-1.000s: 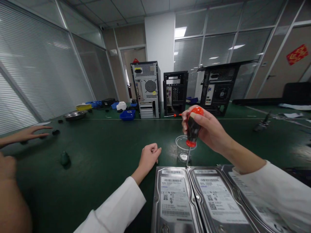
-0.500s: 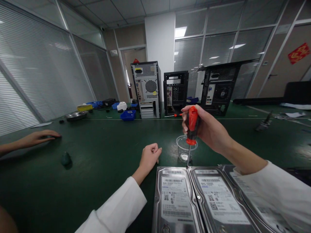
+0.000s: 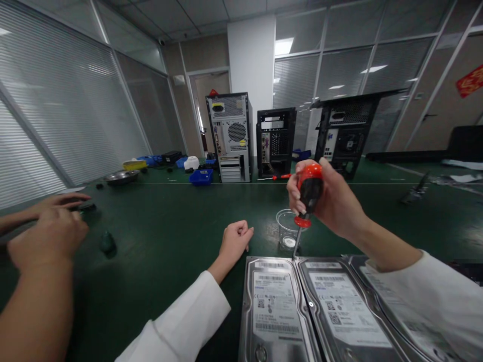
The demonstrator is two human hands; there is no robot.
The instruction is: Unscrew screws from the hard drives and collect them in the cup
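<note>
My right hand [image 3: 332, 201] is closed around the red and black handle of a screwdriver [image 3: 310, 188]. The shaft slants down, and its tip meets the top corner of the left hard drive [image 3: 273, 301], close to the seam with the middle hard drive [image 3: 339, 301]. A third hard drive [image 3: 400, 301] lies partly under my right sleeve. Behind the shaft stands a clear plastic cup [image 3: 284, 229] with something small and pale at its bottom. My left hand [image 3: 236, 241] rests on the green table left of the drives, fingers curled in, with nothing visible in them.
Another person's hands [image 3: 53, 226] are at the left, by a small dark object. A dark green lump [image 3: 107, 244] sits near them. Computer cases [image 3: 231, 138] line the back, with a blue tray [image 3: 201, 177], a metal bowl [image 3: 122, 177] and a second screwdriver [image 3: 281, 177].
The screwdriver handle has tilted further right and my right hand has turned with it. My left hand stays put. At the left, the other person's second hand has come into view.
</note>
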